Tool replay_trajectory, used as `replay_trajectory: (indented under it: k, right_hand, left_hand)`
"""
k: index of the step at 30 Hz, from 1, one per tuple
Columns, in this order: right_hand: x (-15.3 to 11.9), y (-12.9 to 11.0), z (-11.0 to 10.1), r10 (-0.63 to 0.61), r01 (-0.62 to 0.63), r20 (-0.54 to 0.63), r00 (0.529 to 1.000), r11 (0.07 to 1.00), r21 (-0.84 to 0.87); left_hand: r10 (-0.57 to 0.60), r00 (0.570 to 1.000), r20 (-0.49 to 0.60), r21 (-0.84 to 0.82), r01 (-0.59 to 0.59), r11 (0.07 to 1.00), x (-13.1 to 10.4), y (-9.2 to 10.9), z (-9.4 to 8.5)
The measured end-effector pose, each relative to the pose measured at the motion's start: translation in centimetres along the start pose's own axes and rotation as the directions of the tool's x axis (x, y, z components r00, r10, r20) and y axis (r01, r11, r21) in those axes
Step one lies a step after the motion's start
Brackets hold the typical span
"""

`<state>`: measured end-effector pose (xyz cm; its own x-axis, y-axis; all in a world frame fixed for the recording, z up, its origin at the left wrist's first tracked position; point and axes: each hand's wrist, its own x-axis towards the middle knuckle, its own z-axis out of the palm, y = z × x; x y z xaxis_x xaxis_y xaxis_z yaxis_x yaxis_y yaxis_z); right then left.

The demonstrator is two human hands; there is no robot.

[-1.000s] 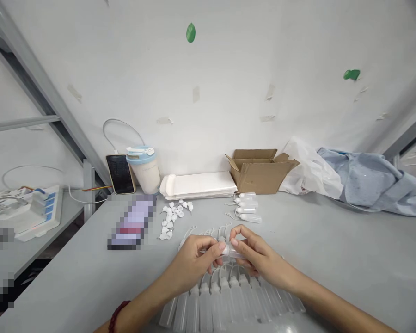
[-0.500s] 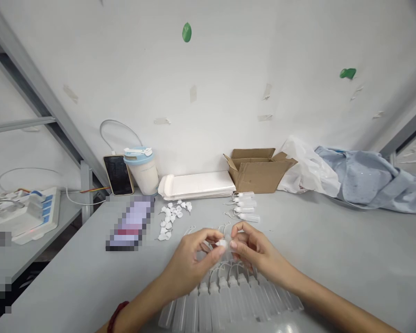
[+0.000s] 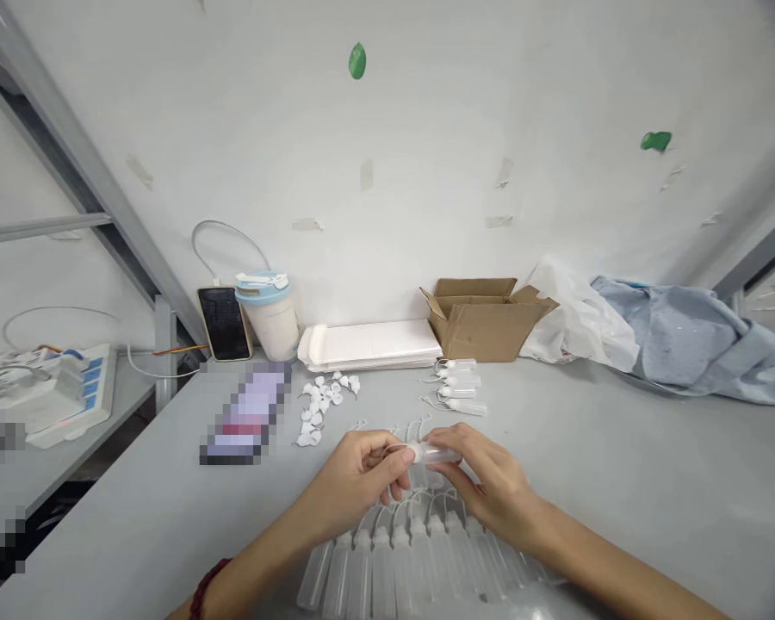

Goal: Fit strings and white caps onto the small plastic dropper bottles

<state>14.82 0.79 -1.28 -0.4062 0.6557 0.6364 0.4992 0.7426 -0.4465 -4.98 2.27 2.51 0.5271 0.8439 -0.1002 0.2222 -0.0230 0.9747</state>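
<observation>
Between my two hands lies a small clear plastic tube (image 3: 440, 455), held level, with a white cap at its left end. My left hand (image 3: 365, 474) pinches the cap end between thumb and forefinger. My right hand (image 3: 491, 474) is closed round the tube's body from the right. Below my hands a row of capped clear tubes (image 3: 382, 573) lies side by side, white loops at their tops. More tubes lie just under my fingers, partly hidden. Beyond my left hand sits a scatter of loose white caps (image 3: 323, 400).
Several smaller capped tubes (image 3: 461, 386) lie in front of an open cardboard box (image 3: 491, 331). Left of it are white flat packages (image 3: 375, 343), a cup with a blue lid (image 3: 269, 319) and two phones. A plastic bag (image 3: 581, 319) and blue cloth (image 3: 691, 336) lie at right.
My right hand has shifted its grip, and the tube body now shows between my hands. The view has swung slightly left.
</observation>
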Motion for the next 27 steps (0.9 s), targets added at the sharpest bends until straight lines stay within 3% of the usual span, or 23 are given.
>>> replay_trajectory:
  k: [4,9,16,19,22,27]
  right_hand:
    - [0.3,0.0,-0.1,-0.135,0.133,-0.026,0.991,0.989,-0.071]
    - [0.7,-0.7,-0.7,-0.149,0.147,-0.013,0.989,0.986,-0.074]
    - [0.5,-1.0,-1.0,0.012,-0.012,0.001,1.000,0.988,0.157]
    - [0.7,-1.0,-1.3,0.146,-0.158,0.079,0.986,0.970,0.187]
    - [1.0,-1.2,-1.9,0.270,-0.303,0.196,0.943,0.939,0.162]
    - [1.5,-1.3,-2.8,0.320,-0.359,0.310,0.895,0.930,0.077]
  left_hand:
    - [0.006,1.000,-0.023,-0.042,-0.007,0.999,0.0,-0.3,0.3]
    - [0.069,0.996,-0.060,0.019,-0.068,0.998,-0.3,-0.6,0.6]
    - [0.351,0.933,-0.078,0.431,-0.286,0.856,-0.5,-0.3,0.5]
    - [0.390,0.920,-0.036,0.486,-0.325,0.812,-0.6,-0.4,0.5]
    - [0.418,0.909,0.006,0.507,-0.363,0.782,-0.6,-0.6,0.6]
    - [0.411,0.912,-0.012,0.506,-0.349,0.789,-0.2,-0.8,0.7]
